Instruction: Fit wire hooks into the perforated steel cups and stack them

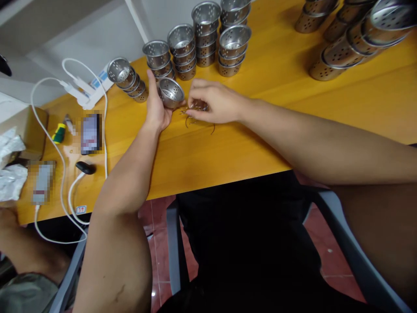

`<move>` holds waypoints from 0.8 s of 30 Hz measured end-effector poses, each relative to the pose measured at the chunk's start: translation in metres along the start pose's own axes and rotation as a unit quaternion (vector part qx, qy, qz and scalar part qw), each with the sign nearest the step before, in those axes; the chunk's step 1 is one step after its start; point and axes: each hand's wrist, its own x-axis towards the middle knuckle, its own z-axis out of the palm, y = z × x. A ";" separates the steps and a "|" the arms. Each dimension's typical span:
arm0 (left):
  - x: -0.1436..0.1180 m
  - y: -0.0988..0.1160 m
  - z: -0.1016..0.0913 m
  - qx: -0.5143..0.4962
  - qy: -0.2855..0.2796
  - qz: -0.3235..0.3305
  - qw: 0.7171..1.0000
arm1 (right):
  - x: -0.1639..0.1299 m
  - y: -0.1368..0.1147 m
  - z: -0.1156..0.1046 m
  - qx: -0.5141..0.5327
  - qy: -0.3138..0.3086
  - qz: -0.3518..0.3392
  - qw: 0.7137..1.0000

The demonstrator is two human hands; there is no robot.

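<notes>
My left hand cradles a perforated metal cup, its fingers under the cup and its thumb raised at the left side. The cup tilts with its open mouth toward me. Just to the right, my right hand is closed in a pinch at a small bunch of thin, curved wire pieces. Several of these stick out below the fingers; the fingertips partly hide the rest. Behind the held cup rises a stack of the same cups.
More cup stacks line the back, and others stand or lean at the right. On the left are a power strip, white cables, a phone and a green-yellow tool handle. Another person's arm shows at lower left.
</notes>
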 end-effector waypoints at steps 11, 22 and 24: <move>0.003 -0.017 0.015 -0.080 0.037 0.131 0.987 | 0.012 -0.007 0.012 -0.081 0.029 -0.051 0.995; 0.004 -0.022 -0.001 -0.021 0.047 0.097 0.994 | 0.004 0.010 -0.094 -0.363 0.172 0.188 0.896; 0.005 -0.022 -0.001 -0.018 0.047 0.094 0.994 | 0.004 0.009 -0.100 -0.359 0.154 0.209 0.896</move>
